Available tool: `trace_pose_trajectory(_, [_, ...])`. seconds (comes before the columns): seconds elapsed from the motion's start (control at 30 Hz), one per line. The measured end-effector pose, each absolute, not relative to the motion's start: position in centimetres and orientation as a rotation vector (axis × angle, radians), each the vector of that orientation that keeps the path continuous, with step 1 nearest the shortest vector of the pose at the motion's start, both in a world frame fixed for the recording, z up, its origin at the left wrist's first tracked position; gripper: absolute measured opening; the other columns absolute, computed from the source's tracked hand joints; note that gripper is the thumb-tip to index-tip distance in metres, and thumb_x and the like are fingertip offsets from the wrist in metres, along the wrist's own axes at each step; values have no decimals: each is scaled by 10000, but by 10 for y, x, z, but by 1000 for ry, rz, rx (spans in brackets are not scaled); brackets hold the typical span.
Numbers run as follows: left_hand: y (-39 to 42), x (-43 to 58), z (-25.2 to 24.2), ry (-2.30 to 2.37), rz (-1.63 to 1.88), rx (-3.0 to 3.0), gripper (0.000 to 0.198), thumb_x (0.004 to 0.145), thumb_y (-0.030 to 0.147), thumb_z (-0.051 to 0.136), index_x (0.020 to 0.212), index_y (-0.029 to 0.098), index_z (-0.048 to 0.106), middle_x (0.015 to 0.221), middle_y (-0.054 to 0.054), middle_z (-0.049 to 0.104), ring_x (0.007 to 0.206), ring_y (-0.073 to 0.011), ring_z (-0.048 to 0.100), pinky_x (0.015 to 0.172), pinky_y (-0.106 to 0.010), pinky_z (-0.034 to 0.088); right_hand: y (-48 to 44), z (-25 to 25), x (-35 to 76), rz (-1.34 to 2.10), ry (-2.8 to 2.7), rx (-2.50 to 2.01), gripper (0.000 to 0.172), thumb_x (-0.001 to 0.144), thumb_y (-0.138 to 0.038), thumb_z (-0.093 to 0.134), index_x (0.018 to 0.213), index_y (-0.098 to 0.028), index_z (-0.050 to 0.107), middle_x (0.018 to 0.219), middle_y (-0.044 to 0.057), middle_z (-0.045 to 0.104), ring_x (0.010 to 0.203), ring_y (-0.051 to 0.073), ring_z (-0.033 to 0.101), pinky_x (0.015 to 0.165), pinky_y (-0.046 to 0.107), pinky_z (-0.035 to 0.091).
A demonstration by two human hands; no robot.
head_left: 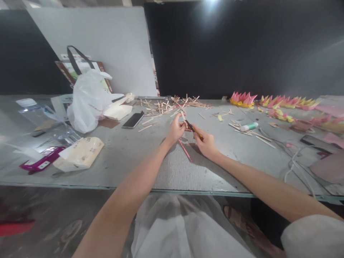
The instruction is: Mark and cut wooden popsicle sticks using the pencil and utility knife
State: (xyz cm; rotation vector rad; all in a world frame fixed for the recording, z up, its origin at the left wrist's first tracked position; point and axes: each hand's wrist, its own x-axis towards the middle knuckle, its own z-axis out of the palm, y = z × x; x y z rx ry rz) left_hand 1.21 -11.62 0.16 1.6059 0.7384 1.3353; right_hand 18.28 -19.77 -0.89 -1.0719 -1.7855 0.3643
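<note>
Pinched between the fingers of my left hand [177,128] is a flat wooden craft stick [183,115], its upper end pointing away from me. My right hand [206,142] is closed around a slim black-and-yellow pen-like tool [194,131]; whether it is a pen or a knife I cannot tell. The tool's tip is close to the stick, and the exact contact is hidden by my fingers. Just below both hands lies a thin pink twisted stick [185,150] on the grey table [172,172]. A loose pile of wooden sticks [163,106] spreads behind my left hand.
At left are a phone [133,120], a white plastic bag [87,100], a clear bottle [45,118], a purple packet [41,161] and a paper food box [80,154]. To the right are a glue stick [249,126], pink-and-yellow paper flowers [243,99] and white cables [292,165].
</note>
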Motion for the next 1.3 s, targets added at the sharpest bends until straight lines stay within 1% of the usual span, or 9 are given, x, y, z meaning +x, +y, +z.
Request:
trace_pose_trajectory(0.2, [-118,11,3,753,1323,1591,493,942,315,699,1377,226,485,716,11,667,710,-206,741,758,-411,661,-200,-7,182,369,-1798,-1085,519,1002,-246,463,1493,-215,629,1112,96,800,891,193,730,864,311,541])
trace_pose_trajectory(0.43, [-119,11,4,754,1311,1576,496,936,346,722,1357,225,489,735,4,672,722,-207,748,762,-398,665,-199,-8,183,342,-1805,-1110,513,1012,-260,459,1494,-216,627,981,83,787,833,195,715,813,306,527])
trace_pose_trajectory(0.63, [-118,12,3,787,1326,1580,517,925,343,718,1366,203,488,737,-8,670,742,-241,757,754,-430,658,-198,-10,183,322,-1818,-1127,522,1009,-249,450,1501,-216,621,966,81,783,820,195,712,810,297,524])
trace_pose_trajectory(0.77, [-118,12,2,805,1328,1584,486,922,294,690,1354,203,486,730,-6,677,711,-232,752,742,-432,657,-197,-10,184,330,-1838,-1122,529,1004,-242,448,1504,-213,621,1090,108,798,875,205,727,822,300,529])
trace_pose_trajectory(0.87, [-119,13,1,842,1317,1602,442,930,285,670,1328,208,493,723,-10,693,682,-226,754,705,-396,655,-198,-7,184,365,-1836,-1107,533,994,-243,443,1488,-196,637,1199,130,790,936,217,737,854,313,537])
trace_pose_trajectory(0.97, [-123,16,3,864,1304,1640,403,950,283,640,1316,214,486,712,-9,706,647,-216,755,656,-353,647,-200,-2,184,413,-1797,-1135,528,976,-254,446,1443,-167,676,1224,136,786,917,219,736,851,314,544])
trace_pose_trajectory(1.07, [-126,18,5,886,1299,1644,411,950,253,623,1328,214,465,717,-4,714,646,-212,762,636,-324,638,-203,6,182,457,-1775,-1161,546,964,-264,437,1435,-134,680,1155,133,799,845,207,717,805,300,534])
trace_pose_trajectory(1.13, [-127,18,5,903,1280,1629,415,944,224,616,1329,211,462,721,-1,715,650,-208,764,641,-318,637,-206,13,181,478,-1792,-1178,557,956,-256,427,1434,-122,679,1039,113,802,793,195,693,771,285,511])
trace_pose_trajectory(1.3, [-126,18,-4,976,1197,1607,385,929,138,566,1300,206,491,686,19,703,617,-188,748,646,-309,629,-205,33,183,507,-1918,-1321,517,913,-205,439,1318,-137,752,771,45,710,660,161,581,664,251,417])
